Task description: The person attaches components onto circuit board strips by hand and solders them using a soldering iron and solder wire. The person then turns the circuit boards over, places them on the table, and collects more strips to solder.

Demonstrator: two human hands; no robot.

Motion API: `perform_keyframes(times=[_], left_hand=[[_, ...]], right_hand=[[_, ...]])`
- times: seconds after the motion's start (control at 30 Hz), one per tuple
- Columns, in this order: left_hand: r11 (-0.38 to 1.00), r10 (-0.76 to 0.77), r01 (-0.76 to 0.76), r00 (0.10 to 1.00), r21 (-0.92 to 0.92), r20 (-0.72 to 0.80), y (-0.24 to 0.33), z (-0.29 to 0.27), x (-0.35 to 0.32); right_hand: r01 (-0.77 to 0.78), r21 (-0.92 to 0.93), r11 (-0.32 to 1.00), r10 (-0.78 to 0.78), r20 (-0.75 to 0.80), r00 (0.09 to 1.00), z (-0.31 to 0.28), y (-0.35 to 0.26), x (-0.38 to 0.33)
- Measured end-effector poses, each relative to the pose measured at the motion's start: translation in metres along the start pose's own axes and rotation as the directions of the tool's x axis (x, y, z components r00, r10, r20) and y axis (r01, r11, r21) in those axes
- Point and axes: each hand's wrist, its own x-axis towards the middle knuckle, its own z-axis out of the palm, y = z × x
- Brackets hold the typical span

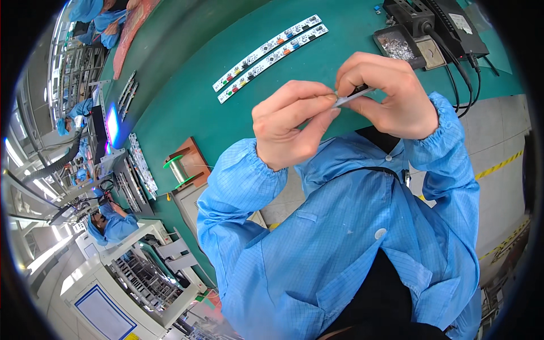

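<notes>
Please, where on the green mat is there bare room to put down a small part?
The mat is bare between the board strips, the tray of small bits and the right hand. More bare mat lies between the strips and the wire spool. It is crowded at the upper right, with tray, black equipment and cables together.

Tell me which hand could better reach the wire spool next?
Probably the left hand: it's nearer the wire spool than the right hand, though both hold a thin piece.

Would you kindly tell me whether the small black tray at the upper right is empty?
Not empty: many small silvery pieces lie scattered inside the black tray.
</notes>
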Motion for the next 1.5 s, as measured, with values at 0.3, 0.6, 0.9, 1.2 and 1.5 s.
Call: perform_keyframes(times=[0.3,0.6,0.9,1.2,1.5], left_hand=[[0.999,-0.032,0.033,0.999,-0.033,0.016,-0.005,0.003,0.0],[0.801,-0.444,0.465,0.884,-0.376,0.148,0.003,0.002,-0.005],[0.425,-0.571,0.664,0.724,-0.616,0.386,0.01,-0.005,-0.003],[0.322,-0.631,0.732,0.639,-0.601,0.44,0.02,-0.002,-0.004],[0.261,-0.59,0.691,0.667,-0.674,0.455,0.022,0.005,-0.008]], right_hand=[[-0.038,0.015,0.999,0.037,0.025,0.999,0.001,0.005,-0.001],[-0.189,0.183,0.965,0.173,0.1,0.98,-0.005,0.005,-0.002],[-0.312,0.361,0.879,0.261,0.183,0.948,-0.017,-0.003,-0.004],[-0.404,0.416,0.815,0.353,0.198,0.914,-0.016,-0.006,-0.01],[-0.502,0.441,0.744,0.457,0.212,0.864,-0.014,-0.009,-0.015]])
